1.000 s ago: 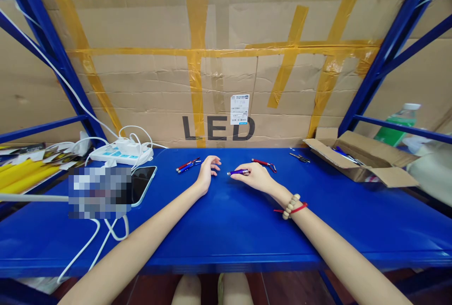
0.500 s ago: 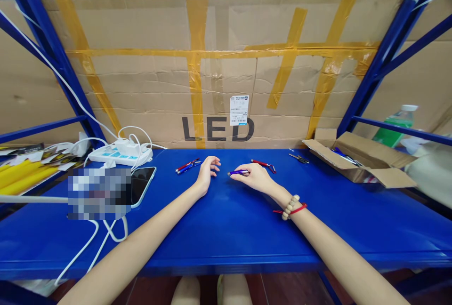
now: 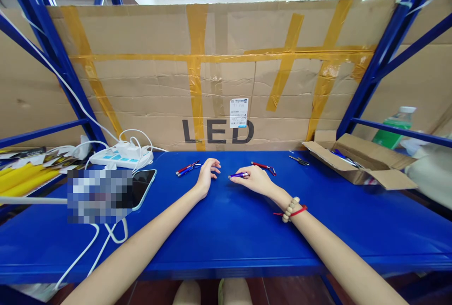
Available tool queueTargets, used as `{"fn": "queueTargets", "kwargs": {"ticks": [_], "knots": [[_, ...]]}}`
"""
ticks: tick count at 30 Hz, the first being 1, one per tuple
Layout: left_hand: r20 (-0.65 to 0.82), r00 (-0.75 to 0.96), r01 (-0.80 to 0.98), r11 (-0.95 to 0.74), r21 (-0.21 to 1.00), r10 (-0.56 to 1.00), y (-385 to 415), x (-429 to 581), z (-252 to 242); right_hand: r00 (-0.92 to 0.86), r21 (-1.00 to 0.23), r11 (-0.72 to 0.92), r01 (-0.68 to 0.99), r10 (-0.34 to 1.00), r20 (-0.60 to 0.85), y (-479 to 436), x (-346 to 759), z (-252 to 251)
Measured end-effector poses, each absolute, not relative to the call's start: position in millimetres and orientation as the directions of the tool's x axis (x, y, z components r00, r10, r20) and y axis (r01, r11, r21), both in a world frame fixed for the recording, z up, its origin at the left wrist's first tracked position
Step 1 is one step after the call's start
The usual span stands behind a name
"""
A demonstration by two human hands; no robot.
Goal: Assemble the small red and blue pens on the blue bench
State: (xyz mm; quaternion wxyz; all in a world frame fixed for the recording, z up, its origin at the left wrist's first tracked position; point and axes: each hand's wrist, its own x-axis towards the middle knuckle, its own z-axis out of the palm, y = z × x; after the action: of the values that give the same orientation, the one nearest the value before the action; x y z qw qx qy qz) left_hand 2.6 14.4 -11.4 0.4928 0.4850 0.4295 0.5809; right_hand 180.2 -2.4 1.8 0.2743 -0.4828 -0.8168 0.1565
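Purple pen (image 3: 237, 175) pinched in right hand (image 3: 256, 181), left hand (image 3: 206, 178) fingers (image 3: 214, 163) wide, two pens (image 3: 186, 168) beside, one red pen (image 3: 262, 165)

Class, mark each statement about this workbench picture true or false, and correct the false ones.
1. The right hand grips a purple pen. True.
2. The left hand holds a red pen. False: it is empty and open.
3. The cardboard box stands open on the right. True.
4. The phone lies inside the cardboard box. False: it lies on the blue table, at the left.
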Motion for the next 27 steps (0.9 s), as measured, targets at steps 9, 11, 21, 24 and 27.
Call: {"fn": "queueTargets", "kwargs": {"ticks": [9,11,21,24,27], "knots": [[0.127,-0.036,-0.185,-0.132,0.974,0.991,11.0,0.1,-5.3,-0.393,-0.528,0.462,0.713,0.886,0.245,0.2,182.0,0.2],[0.125,-0.026,-0.189,-0.128,0.974,0.992,10.0,0.4,-5.3,-0.378,-0.525,0.458,0.717,0.889,0.259,0.1,181.8,0.6],[0.184,0.026,-0.186,-0.176,0.967,0.983,6.5,2.2,-3.9,-0.385,-0.432,0.508,0.745,0.857,0.342,-0.6,182.2,1.2],[0.183,0.032,-0.185,-0.174,0.967,0.983,6.4,1.9,-4.1,-0.394,-0.446,0.509,0.736,0.858,0.329,-0.6,182.2,0.7],[0.185,0.034,-0.186,-0.176,0.967,0.982,7.1,1.4,-5.7,-0.404,-0.484,0.515,0.707,0.857,0.321,-0.5,181.9,-0.4]]}}
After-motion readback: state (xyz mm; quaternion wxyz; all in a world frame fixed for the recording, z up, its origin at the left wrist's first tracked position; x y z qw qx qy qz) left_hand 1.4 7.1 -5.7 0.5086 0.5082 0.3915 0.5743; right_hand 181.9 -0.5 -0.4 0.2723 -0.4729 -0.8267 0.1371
